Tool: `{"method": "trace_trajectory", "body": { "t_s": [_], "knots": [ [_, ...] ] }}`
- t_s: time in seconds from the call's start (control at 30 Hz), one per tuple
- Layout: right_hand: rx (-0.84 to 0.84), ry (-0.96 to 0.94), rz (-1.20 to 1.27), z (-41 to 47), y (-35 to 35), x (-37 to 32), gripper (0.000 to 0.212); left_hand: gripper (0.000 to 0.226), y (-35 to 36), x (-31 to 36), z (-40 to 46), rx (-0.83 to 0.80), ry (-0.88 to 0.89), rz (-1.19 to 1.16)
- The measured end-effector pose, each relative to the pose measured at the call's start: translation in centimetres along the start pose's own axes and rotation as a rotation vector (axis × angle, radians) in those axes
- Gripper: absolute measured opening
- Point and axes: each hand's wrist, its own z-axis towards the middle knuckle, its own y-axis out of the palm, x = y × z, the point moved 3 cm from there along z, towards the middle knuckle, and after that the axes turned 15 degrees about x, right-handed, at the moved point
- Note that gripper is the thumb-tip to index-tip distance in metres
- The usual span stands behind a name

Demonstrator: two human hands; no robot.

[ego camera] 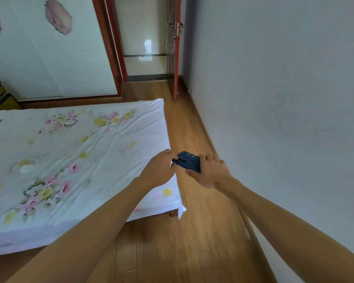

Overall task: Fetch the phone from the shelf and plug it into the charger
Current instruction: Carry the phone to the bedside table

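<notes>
Both hands gripping dark blue phone [189,161] above floor: left hand [159,168] pinching its end, right hand [209,171] wrapping other end, beside bed [70,156].

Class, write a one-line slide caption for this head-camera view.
Both hands, left hand and right hand, hold a dark blue phone beside the flowered bed, above the wooden floor.

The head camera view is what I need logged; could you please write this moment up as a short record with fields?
setting: bedroom, bed with floral sheet at left, wooden floor, plain wall at right
phone: dark blue, held in the air between both hands, above the bed's edge
left hand: fingers on the phone's left end
right hand: wrapped around the phone's right end
charger: not visible
shelf: not visible
door: open, hallway beyond
</notes>
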Motion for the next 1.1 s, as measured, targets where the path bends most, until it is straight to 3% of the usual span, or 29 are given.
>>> {"method": "trace_trajectory", "body": {
  "t_s": [0.17,0.4,1.1],
  "knots": [
    [-0.028,0.093,-0.018,0.1,-0.7,8.0,0.078,0.031,5.5,4.8,2.6,-0.077,0.078,0.01],
    [-0.054,0.114,-0.022,5.4,0.6,12.4,0.077,0.029,10.3,5.1,9.3,-0.133,0.103,0.029],
    [-0.077,0.144,-0.034,39.9,1.9,24.4,0.068,0.032,21.4,2.8,45.9,-0.13,0.09,0.055]
  ]
}}
